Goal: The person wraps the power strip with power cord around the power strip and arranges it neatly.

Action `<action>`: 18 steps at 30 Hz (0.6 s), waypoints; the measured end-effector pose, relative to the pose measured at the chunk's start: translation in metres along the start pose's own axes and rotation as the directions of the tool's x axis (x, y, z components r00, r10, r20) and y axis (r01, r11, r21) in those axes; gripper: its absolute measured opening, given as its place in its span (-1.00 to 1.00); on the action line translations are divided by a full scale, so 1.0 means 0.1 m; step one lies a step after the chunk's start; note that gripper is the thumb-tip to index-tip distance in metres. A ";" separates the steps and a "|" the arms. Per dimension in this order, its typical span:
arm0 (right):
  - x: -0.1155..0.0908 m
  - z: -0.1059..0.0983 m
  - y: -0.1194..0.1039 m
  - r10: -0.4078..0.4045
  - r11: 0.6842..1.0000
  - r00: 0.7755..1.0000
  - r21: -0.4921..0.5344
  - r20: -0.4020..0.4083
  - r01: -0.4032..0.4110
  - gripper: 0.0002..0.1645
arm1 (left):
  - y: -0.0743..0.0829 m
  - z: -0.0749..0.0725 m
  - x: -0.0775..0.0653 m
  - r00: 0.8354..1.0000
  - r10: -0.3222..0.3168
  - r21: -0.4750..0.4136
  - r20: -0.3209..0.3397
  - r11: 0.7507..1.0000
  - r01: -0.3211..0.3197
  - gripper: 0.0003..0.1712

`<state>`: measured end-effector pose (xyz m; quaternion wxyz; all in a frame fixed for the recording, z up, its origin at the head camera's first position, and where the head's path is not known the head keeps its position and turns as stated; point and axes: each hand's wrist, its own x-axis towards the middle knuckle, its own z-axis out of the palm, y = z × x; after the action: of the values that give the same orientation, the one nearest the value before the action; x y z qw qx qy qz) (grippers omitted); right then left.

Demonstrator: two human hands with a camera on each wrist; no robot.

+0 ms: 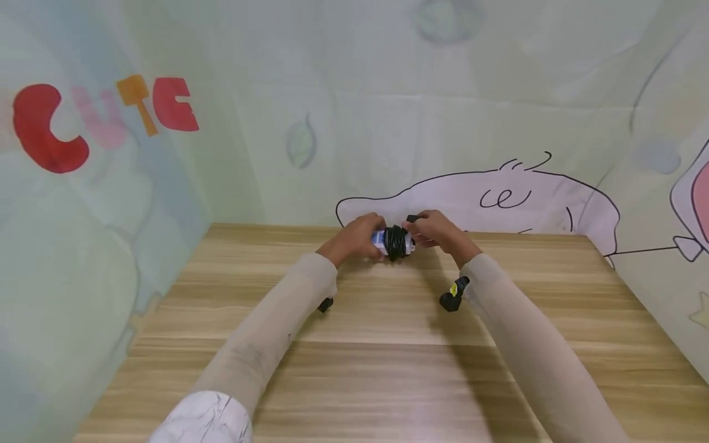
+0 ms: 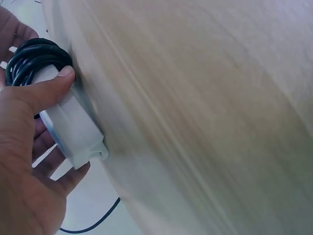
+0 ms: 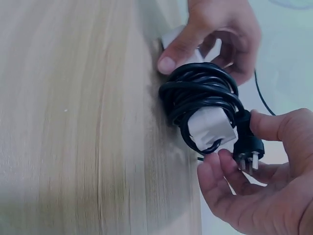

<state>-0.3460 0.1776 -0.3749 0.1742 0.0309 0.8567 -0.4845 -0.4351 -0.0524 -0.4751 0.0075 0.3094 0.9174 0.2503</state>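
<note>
My left hand (image 1: 357,239) grips one end of a white power strip (image 2: 73,129) near the far edge of the table. In the left wrist view the thumb lies along its top side, with the fingers behind and beneath. A black power cord (image 3: 200,90) is wound in several loops around the strip's other end. There, my right hand (image 1: 437,231) holds the cord's black plug (image 3: 248,142) between thumb and fingers. The plug's metal prongs point out past the fingers in the right wrist view, and its fingertips are right at the strip's end.
The wood-grain table (image 1: 354,381) stretches from the hands back toward me. Behind its far edge hangs a pale printed cloth (image 1: 266,147) with drawings and red and orange letters. Black wrist camera parts (image 1: 454,295) stick out by the right sleeve.
</note>
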 end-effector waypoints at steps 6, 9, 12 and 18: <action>-0.01 -0.11 0.07 0.021 0.993 0.996 0.117 0.089 -0.031 -0.47 | 0.02 -0.03 0.03 0.998 -0.034 0.043 0.048 0.999 0.032 -0.14; -0.02 -0.19 0.12 0.024 0.994 0.992 0.102 0.123 -0.037 -0.41 | 0.03 -0.03 0.04 0.997 -0.037 0.067 0.063 0.997 0.033 -0.12; -0.05 -0.27 0.19 0.025 1.000 0.989 0.012 0.143 -0.027 -0.26 | 0.03 -0.03 0.03 0.996 -0.046 0.081 0.071 0.996 0.040 -0.07; -0.12 -0.36 0.34 0.022 0.985 0.982 -0.174 0.189 0.011 -0.33 | 0.00 -0.01 0.01 0.996 -0.027 0.069 0.086 0.997 0.021 0.07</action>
<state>-0.3364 0.2273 -0.3822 0.2584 -0.0285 0.8752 -0.4080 -0.4359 -0.0517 -0.4740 0.0398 0.3089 0.9278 0.2054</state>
